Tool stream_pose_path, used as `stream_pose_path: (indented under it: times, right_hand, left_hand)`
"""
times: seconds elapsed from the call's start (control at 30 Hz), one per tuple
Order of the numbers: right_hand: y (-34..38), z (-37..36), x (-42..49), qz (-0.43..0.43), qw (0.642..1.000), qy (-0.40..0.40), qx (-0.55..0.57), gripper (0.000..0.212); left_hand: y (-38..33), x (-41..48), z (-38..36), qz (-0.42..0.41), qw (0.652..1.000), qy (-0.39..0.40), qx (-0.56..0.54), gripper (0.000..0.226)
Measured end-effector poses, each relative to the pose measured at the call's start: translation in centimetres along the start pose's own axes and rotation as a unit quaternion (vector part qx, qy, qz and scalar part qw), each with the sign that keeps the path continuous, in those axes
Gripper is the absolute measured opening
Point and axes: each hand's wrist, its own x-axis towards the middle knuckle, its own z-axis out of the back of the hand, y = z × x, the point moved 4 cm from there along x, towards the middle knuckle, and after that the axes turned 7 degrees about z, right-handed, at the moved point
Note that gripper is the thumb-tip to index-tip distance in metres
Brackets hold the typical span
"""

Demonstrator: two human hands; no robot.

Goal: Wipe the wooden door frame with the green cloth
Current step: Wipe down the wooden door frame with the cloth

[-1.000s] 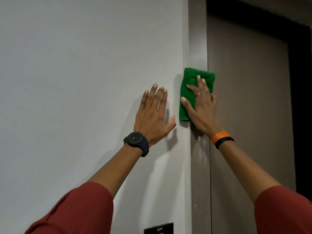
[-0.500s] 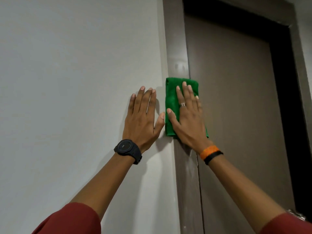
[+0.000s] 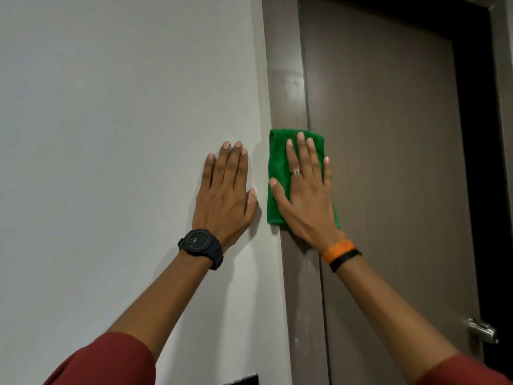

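A single head-worn view looks forward and slightly upward, close to a white wall point(image 3: 111, 134) and the wooden door frame point(image 3: 288, 79) that runs up the middle of the picture. Both forearms reach in from the lower edge. The door point(image 3: 388, 162) fills the right half, its handle point(image 3: 483, 333) near the lower right corner. Wide-angle bend tilts the frame's edges.

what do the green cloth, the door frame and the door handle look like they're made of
Green cloth: soft, fuzzy pile, probably microfibre or terry; matte, folded flat.
Door frame: dark brown, faint grain and a soft sheen; wood or wood-look laminate, cannot tell which.
Door handle: silvery with bright highlights, likely brushed or polished metal.
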Motion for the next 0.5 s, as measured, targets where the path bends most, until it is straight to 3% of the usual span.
stream_pose_path:
  times: [0.13, 0.33, 0.5]
  right_hand:
    - [-0.1, 0.5, 2.3, -0.004, 1.000, -0.007, -0.005, 0.077]
    - [1.2, -1.6, -8.3, -0.021, 1.000, 0.015, -0.012, 0.079]
    - [0.7, -0.8, -3.9, -0.034, 0.999, 0.015, -0.015, 0.079]
  left_hand:
    - [-0.3, -0.9, -0.2, -0.002, 1.000, 0.013, 0.007, 0.072]
    - [-0.9, -5.1, -0.5, 0.005, 0.999, 0.035, 0.005, 0.075]
    - [-1.9, -7.0, -1.0, 0.005, 0.999, 0.046, -0.003, 0.076]
